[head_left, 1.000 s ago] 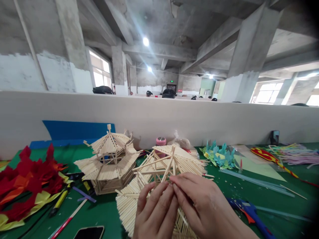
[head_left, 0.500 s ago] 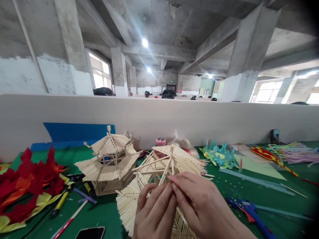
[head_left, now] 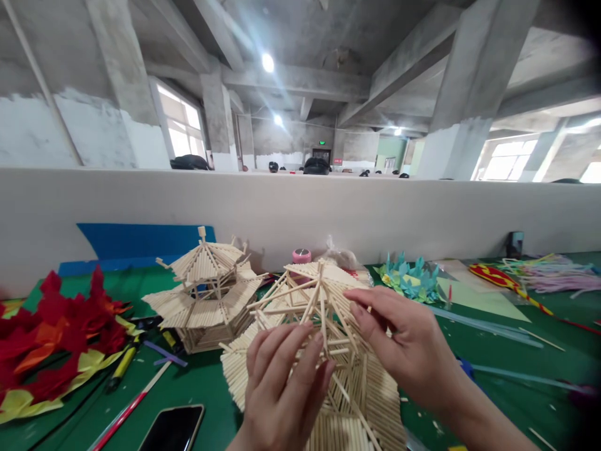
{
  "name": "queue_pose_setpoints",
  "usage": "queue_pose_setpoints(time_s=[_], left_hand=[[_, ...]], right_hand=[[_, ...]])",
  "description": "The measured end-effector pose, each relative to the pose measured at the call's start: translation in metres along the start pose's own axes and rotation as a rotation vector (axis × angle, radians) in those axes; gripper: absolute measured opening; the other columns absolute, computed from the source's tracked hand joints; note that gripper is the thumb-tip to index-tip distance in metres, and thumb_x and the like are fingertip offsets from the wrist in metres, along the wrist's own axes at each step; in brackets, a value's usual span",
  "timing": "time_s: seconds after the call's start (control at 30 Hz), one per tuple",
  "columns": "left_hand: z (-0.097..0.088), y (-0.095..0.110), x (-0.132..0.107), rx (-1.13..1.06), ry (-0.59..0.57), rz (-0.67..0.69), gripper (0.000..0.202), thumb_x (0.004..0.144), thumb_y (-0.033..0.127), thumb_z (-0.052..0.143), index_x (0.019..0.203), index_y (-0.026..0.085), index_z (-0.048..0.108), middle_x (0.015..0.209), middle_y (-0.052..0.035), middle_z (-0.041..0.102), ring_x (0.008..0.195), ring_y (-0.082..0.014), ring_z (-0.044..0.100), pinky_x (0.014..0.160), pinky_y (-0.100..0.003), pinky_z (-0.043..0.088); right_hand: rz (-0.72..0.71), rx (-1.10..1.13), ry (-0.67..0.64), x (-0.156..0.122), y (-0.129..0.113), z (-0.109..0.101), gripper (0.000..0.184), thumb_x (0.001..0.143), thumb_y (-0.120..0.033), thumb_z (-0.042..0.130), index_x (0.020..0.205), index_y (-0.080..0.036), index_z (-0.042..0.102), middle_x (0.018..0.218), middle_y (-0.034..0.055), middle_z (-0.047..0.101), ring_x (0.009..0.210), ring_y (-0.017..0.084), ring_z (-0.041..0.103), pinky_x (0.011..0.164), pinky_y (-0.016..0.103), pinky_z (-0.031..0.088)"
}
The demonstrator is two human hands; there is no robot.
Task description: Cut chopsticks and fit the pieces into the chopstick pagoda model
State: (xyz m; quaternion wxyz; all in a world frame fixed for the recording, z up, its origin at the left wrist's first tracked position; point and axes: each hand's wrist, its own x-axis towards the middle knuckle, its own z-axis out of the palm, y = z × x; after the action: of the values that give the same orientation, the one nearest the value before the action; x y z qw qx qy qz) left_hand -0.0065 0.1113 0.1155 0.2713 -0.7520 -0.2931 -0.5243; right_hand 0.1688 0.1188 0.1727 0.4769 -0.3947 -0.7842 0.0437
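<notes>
A pavilion model (head_left: 350, 376) made of thin wooden sticks stands in front of me, its upper roof partly covered with sticks and partly bare frame. My left hand (head_left: 286, 382) is at the front left of that roof, thumb and fingers apart, nothing visible in them. On the right side, my right hand (head_left: 404, 338) hovers by the covered roof panel with its fingertips spread; whether they touch the sticks is hard to tell. A second stick pavilion (head_left: 206, 307), with a peaked roof and a small finial, stands to the left.
Red and yellow paper shapes (head_left: 61, 351) lie at left, near a phone (head_left: 173, 429). Beyond the models are a pink-lidded jar (head_left: 301, 255) and a blue-green paper piece (head_left: 410, 282). Clear glue sticks (head_left: 488, 326) lie at right. A white partition (head_left: 375, 213) runs behind.
My hands have come apart from their meeting point over the roof: the right moved right and up, the left slightly down and left. The view tilted a little downward.
</notes>
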Motion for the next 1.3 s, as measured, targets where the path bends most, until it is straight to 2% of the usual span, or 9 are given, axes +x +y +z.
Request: queue_pose_setpoints(time_s=[0.13, 0.33, 0.77, 1.1, 1.3], left_hand=[[0.0, 0.001, 0.002, -0.013, 0.003, -0.019, 0.022, 0.067, 0.007, 0.069, 0.089, 0.007, 0.065, 0.089, -0.015, 0.064, 0.089, -0.0276, 0.054, 0.075, -0.045, 0.04], [0.001, 0.002, 0.003, -0.044, 0.006, 0.005, 0.016, 0.068, 0.001, 0.066, 0.082, 0.009, 0.068, 0.081, -0.0129, 0.07, 0.084, -0.0262, 0.056, 0.074, -0.044, 0.038], [0.001, -0.002, 0.002, -0.036, -0.03, 0.039, 0.016, 0.07, 0.002, 0.064, 0.084, 0.008, 0.068, 0.08, -0.0136, 0.074, 0.086, -0.0278, 0.056, 0.074, -0.045, 0.039], [0.001, -0.003, 0.005, -0.04, -0.013, 0.04, 0.014, 0.071, 0.002, 0.062, 0.083, 0.008, 0.068, 0.079, -0.013, 0.074, 0.086, -0.0264, 0.057, 0.075, -0.044, 0.038], [0.002, -0.003, 0.001, -0.012, -0.006, 0.043, 0.017, 0.07, 0.003, 0.064, 0.084, 0.01, 0.068, 0.079, -0.0105, 0.074, 0.086, -0.0251, 0.058, 0.076, -0.042, 0.039]], right_hand=[[0.036, 0.078, -0.005, 0.002, 0.01, 0.003, 0.019, 0.081, -0.018, 0.051, 0.095, -0.017, 0.064, 0.09, 0.0043, 0.065, 0.082, 0.013, 0.058, 0.069, 0.025, 0.049], [0.015, 0.166, -0.042, 0.005, 0.01, 0.013, 0.021, 0.081, -0.018, 0.052, 0.098, -0.018, 0.065, 0.082, 0.0027, 0.058, 0.07, 0.01, 0.055, 0.06, 0.023, 0.046], [0.006, 0.173, -0.044, 0.01, 0.014, 0.019, 0.021, 0.081, -0.017, 0.052, 0.097, -0.018, 0.066, 0.081, 0.0034, 0.057, 0.068, 0.01, 0.054, 0.058, 0.023, 0.045], [-0.006, 0.154, -0.035, 0.009, 0.013, 0.018, 0.022, 0.08, -0.017, 0.053, 0.098, -0.02, 0.066, 0.081, 0.0027, 0.058, 0.067, 0.01, 0.054, 0.058, 0.023, 0.044], [-0.022, 0.118, -0.082, 0.011, 0.01, 0.019, 0.026, 0.081, -0.016, 0.05, 0.102, -0.021, 0.065, 0.082, 0.0031, 0.057, 0.071, 0.011, 0.054, 0.062, 0.025, 0.045]])
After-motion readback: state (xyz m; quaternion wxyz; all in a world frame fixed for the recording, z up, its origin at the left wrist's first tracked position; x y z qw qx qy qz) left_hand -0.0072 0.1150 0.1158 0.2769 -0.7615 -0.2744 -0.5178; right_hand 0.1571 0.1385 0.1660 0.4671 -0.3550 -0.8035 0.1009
